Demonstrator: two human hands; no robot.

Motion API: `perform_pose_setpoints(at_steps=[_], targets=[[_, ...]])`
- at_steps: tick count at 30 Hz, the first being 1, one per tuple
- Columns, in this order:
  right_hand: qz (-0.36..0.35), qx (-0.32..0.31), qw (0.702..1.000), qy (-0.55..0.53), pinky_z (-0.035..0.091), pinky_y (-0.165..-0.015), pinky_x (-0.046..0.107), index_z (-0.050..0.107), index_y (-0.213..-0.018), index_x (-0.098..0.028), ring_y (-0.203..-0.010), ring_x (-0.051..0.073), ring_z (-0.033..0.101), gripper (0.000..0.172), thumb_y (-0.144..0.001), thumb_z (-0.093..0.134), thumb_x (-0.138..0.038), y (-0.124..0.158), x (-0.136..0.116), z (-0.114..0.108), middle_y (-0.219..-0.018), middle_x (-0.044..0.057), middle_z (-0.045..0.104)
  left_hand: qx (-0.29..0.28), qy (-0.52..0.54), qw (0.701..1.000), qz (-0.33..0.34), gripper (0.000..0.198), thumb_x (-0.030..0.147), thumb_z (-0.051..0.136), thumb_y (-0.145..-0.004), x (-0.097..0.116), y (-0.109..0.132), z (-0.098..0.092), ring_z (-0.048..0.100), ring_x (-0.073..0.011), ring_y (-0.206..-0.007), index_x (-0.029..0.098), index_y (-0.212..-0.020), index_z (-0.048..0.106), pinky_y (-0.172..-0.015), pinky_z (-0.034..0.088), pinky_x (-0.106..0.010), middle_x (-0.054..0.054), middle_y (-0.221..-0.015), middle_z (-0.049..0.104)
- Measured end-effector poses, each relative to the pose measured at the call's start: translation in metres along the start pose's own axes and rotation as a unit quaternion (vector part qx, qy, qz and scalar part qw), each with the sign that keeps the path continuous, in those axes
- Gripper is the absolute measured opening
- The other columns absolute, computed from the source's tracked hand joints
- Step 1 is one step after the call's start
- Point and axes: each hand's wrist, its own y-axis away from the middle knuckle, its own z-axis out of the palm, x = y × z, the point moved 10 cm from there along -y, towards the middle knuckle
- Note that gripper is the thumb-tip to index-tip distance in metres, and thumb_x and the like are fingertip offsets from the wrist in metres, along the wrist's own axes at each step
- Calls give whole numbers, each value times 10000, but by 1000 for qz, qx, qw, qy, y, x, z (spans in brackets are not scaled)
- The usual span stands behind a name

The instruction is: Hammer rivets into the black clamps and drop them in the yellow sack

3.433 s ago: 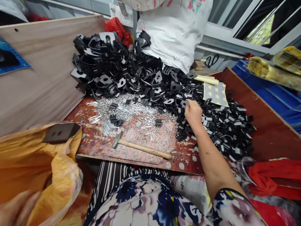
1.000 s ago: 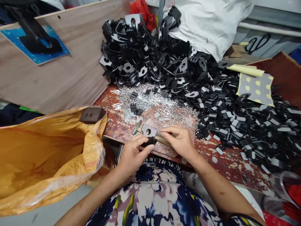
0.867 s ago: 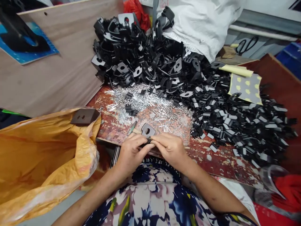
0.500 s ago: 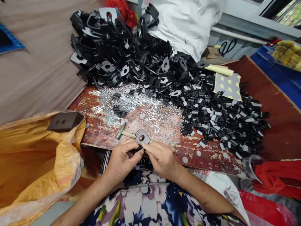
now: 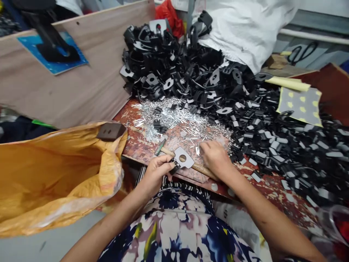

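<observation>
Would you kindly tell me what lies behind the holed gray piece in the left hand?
Behind the gray piece runs the hammer's handle, showing on both sides; its covered middle stretch cannot be seen.

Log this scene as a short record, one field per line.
Left hand: pinching a grey-and-black piece with a round hole
Right hand: at the near edge of the loose silver pins; whether it grips one is unclear
Hammer: lying on the worktop, partly hidden by that piece
Beyond the pins: heaped black parts
Left side: open orange sack, brown block at its rim
</observation>
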Motion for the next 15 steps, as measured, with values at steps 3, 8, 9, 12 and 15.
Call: perform_pose_setpoints(at_steps=[3,8,9,12,15], targets=[[43,85,973,-208,486,-757,328,687,-907,-194,-799,190,644,145,-892,574,-105,10,6,-32,-870,42,708,-1,73,997,2,264,399,749,-712,4,0,-3,466,-99,-508,153,-649,677,-418,433,-216,-3,-638,541],[35,150,872,-464,543,-819,339,721,-893,-241,-867,171,708,87,-913,683,-165,15,-34,-66,-910,0,770,12,135,991,-6,336,471,785,-749,0,-5,-2,483,-97,-499,143,-713,721,-367,396,-192,-16,-655,591],[20,158,865,-475,541,-837,352,724,-886,-241,-886,177,705,95,-910,688,-157,13,-45,-69,-912,3,773,9,138,990,-9,322,446,807,-742,-2,-5,0,483,-93,-508,138,-701,720,-366,390,-181,-15,-658,592],[2,178,863,-473,529,-850,379,720,-872,-241,-896,186,690,95,-912,696,-158,8,-62,-69,-900,7,772,1,162,987,-16,283,388,855,-722,-5,-6,5,497,-93,-545,133,-713,731,-382,416,-170,-12,-683,600],[-5,191,882,-431,506,-908,417,703,-878,-244,-880,184,688,86,-925,691,-173,6,-67,-67,-882,-6,770,0,196,980,-21,294,394,870,-721,-6,-5,7,516,-100,-573,130,-758,746,-400,441,-173,-15,-708,613]])
